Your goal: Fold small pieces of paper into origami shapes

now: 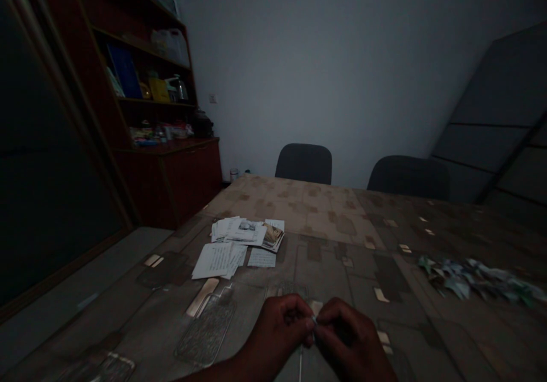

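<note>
Close to the table's near edge, my left hand (280,328) and my right hand (352,336) meet fingertip to fingertip. Both are closed in a pinch on a small pale piece (315,320), perhaps paper; the fingers cover most of it. Beyond my left hand lie printed paper sheets (213,260) in loose, overlapping stacks, some with pictures. Off to the right is a heap of crumpled or folded pale and greenish paper pieces (465,279), blurred in the dim light.
A patterned cloth covers the large table (299,199). Two dark chairs, one near the middle (304,162) and another chair (408,177) to its right, stand at the far side. A reddish wooden cabinet (179,171) with laden shelves is at the left, against the wall.
</note>
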### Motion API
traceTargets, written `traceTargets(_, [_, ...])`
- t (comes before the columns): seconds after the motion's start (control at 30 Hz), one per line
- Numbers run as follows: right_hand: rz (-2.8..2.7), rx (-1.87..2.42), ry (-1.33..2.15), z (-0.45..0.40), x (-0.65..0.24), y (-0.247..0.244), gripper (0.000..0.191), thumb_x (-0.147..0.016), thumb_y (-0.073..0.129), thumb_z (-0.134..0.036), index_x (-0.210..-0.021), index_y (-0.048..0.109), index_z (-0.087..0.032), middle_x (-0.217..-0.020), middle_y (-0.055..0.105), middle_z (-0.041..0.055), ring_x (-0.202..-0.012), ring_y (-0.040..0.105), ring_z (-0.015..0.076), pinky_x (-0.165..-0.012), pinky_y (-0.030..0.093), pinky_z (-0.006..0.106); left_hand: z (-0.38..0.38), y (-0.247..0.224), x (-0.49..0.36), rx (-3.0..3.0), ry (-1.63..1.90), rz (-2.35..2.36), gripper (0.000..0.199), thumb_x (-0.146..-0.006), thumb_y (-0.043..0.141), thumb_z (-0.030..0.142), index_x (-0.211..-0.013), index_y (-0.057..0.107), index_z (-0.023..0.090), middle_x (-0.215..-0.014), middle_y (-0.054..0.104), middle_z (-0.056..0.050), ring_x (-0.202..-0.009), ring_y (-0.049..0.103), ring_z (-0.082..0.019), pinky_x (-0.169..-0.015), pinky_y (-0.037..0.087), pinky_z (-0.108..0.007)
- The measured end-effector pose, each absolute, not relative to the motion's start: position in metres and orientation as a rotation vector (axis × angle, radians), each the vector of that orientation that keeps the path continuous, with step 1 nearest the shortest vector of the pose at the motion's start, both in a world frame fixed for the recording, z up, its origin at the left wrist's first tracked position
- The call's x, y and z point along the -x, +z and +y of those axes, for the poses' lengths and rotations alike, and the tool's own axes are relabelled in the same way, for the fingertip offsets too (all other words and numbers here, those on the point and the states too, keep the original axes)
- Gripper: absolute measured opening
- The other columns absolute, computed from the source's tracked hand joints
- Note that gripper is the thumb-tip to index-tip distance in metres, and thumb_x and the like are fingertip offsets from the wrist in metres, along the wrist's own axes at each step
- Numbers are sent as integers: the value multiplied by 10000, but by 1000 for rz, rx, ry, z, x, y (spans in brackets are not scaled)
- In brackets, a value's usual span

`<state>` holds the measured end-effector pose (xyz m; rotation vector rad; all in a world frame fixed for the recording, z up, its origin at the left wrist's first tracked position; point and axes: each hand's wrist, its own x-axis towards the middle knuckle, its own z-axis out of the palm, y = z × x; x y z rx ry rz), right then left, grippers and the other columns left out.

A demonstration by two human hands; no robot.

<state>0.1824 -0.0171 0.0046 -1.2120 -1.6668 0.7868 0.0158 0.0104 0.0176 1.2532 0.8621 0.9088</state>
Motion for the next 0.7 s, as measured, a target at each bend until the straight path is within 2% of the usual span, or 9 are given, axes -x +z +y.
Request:
traceTargets(0.17, [-1809, 1160, 657, -16, -186, 5, 111, -809, 628, -149, -705, 632, -188, -714, 638, 14, -660, 621, 166, -614, 451, 232, 10, 21, -16, -1341, 888, 930, 89, -656, 637, 208, -657, 643, 119, -583, 627, -13, -569, 560, -151, -564, 387, -243])
traceTargets(0.3, [-1804, 1252, 570, -17, -185, 4, 48, -772, 653, -163, -741, 637, -196, -677, 626, -5, -603, 604, 161, -565, 434, 223, 12, 16, -17, -1348, 900, 981, 57, -618, 670, 175, -635, 653, 123, -574, 617, 2, -572, 556, -147, -556, 385, -235])
traceTargets(0.47, [-1676, 1385, 705, -18, -181, 9, 114, -750, 674, -235, -844, 626, -192, -665, 627, -14, -597, 600, 171, -550, 438, 228, 13, 16, -18, -1196, 913, 918, 100, -633, 666, 217, -628, 617, 131, -532, 636, -16, -539, 596, -169, -575, 440, -272])
traceTargets(0.7, [-1566, 1327, 913, -18, -184, 11, 242, -854, 548, -385, -721, 585, -186, -649, 560, -14, -630, 543, 169, -564, 415, 238, 9, 22, -18, -1219, 947, 933, 54, -649, 649, 173, -625, 628, 130, -549, 657, -27, -553, 611, -168, -584, 454, -269])
